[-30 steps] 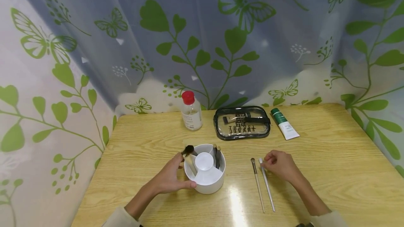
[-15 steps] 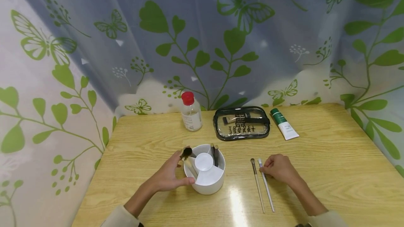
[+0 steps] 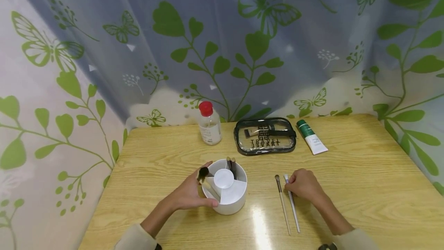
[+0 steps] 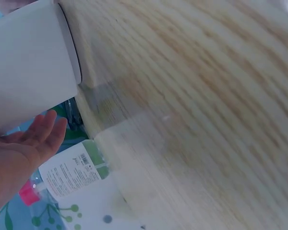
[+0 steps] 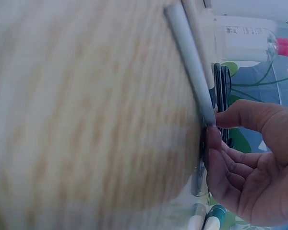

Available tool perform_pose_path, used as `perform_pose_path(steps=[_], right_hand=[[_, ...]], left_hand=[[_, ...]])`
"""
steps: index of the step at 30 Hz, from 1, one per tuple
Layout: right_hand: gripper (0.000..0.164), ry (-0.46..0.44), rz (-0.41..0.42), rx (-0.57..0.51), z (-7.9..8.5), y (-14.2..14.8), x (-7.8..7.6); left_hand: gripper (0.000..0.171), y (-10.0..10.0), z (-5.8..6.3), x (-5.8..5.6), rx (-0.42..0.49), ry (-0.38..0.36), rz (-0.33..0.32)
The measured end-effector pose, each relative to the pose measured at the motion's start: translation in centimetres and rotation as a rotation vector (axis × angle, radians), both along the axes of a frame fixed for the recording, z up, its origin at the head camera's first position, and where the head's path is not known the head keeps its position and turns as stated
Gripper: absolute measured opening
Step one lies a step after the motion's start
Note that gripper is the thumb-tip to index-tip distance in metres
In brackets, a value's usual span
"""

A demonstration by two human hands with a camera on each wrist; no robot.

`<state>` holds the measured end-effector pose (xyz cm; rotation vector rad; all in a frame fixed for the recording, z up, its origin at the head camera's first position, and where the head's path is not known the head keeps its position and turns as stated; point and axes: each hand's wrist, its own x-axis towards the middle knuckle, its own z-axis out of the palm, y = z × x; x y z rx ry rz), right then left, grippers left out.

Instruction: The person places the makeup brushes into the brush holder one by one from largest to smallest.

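A round white divided organizer (image 3: pixel 234 193) stands on the table, with a smaller raised round cup at its centre. My left hand (image 3: pixel 190 194) grips its left side, thumb at the front rim and fingers around the back. A dark-bristled makeup brush (image 3: pixel 203 173) leans out of its left compartment, and two dark sticks with gold ends (image 3: pixel 231 163) stand in the back one. On the right, my right hand (image 3: pixel 306 184) pinches a white-handled makeup brush (image 3: pixel 294 213) close to its bristles, between thumb and forefinger. Beside it lies a wooden-handled brush (image 3: pixel 283 205).
Along the back stand a clear red-capped bottle (image 3: pixel 210 128), a transparent black-edged pouch (image 3: pixel 265 137) with a brush visible in it, and a green-and-white tube (image 3: pixel 312 137). A patterned curtain (image 3: pixel 215 49) hangs behind the wooden table (image 3: pixel 156 146).
The organizer has turned counterclockwise under my left hand, its back sticks shifting left. My right fingers have closed on the white-handled brush, whose lower end has shifted slightly left.
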<state>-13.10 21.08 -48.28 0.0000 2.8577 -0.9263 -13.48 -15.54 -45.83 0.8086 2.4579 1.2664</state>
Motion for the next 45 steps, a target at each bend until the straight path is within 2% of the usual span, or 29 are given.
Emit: perform_pose_path(steps=[4, 9, 13, 19, 23, 28, 32, 37, 41, 45], right_hand=[[0.011, -0.001, -0.012, -0.019, 0.5, 0.4, 0.1], [0.012, 0.026, -0.027, -0.117, 1.6, 0.5, 0.2], [0.014, 0.027, -0.028, -0.259, 2.6, -0.1, 0.3], [0.019, 0.025, -0.03, -0.521, 4.7, -1.8, 0.7], [0.019, 0.09, -0.049, -0.672, 6.2, -2.9, 0.9], [0.017, 0.228, -0.027, -0.824, 7.7, -4.3, 1.1], [0.013, 0.294, -0.025, -0.921, 8.4, -5.2, 1.2], [0.006, 0.375, -0.07, -1.027, 8.9, -6.2, 1.1], [0.009, 0.431, -0.093, -1.088, 8.9, -7.0, 0.9], [0.008, 0.437, -0.099, -1.064, 8.3, -7.6, 0.9]], left_hand=[[0.113, -0.1, 0.0, 0.3, 0.008, -0.007, 0.0], [0.11, -0.5, 0.1, 0.6, -0.012, -0.04, 0.026], [0.109, -0.7, 0.1, 0.7, -0.056, -0.051, 0.066], [0.111, -0.5, 0.2, 0.7, -0.07, -0.011, 0.083], [0.111, -0.3, 0.1, 0.4, -0.032, 0.015, 0.066], [0.106, -0.1, -0.1, 0.1, 0.04, -0.008, 0.021], [0.104, -0.1, 0.0, 0.1, 0.054, -0.026, 0.012], [0.103, 0.0, 0.0, 0.1, 0.06, -0.036, 0.008], [0.103, 0.0, -0.1, 0.1, 0.06, -0.033, 0.005], [0.103, 0.0, -0.1, 0.1, 0.056, -0.035, 0.008]])
